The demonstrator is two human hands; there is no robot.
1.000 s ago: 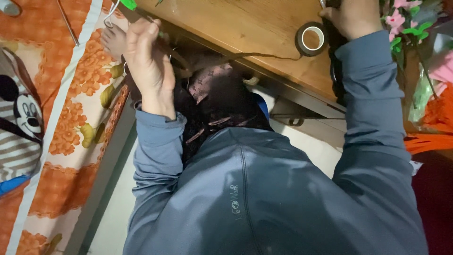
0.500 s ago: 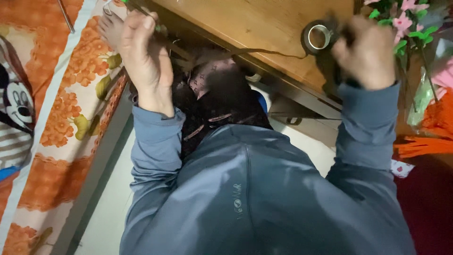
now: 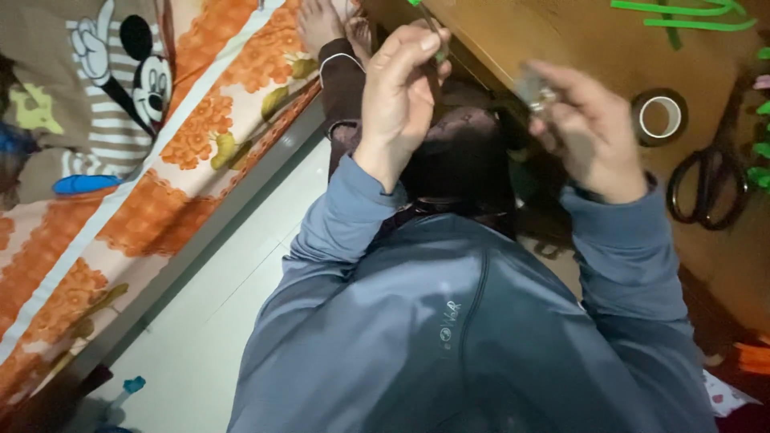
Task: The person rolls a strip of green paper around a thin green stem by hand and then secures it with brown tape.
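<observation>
Lighting is dim and warm, with no single source evident. Deep shadow fills the centre of the frame beneath the wooden table (image 3: 561, 48) edge. The right hand (image 3: 589, 132) is smeared by motion blur; the left hand (image 3: 397, 92) is sharper. Colours at the upper left read clearly. Overall image soft and slightly grainy.

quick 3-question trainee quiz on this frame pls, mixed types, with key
1. True or false: the tape roll lies on the wooden table.
2. What does the left hand pinch? A) a thin green stem B) a paintbrush C) a spoon
3. Fill in: the black ___ lie right of the tape roll.

Key: 1 true. 2 A. 3 scissors. The right hand holds a small blurred object; what it is cannot be told.
</observation>
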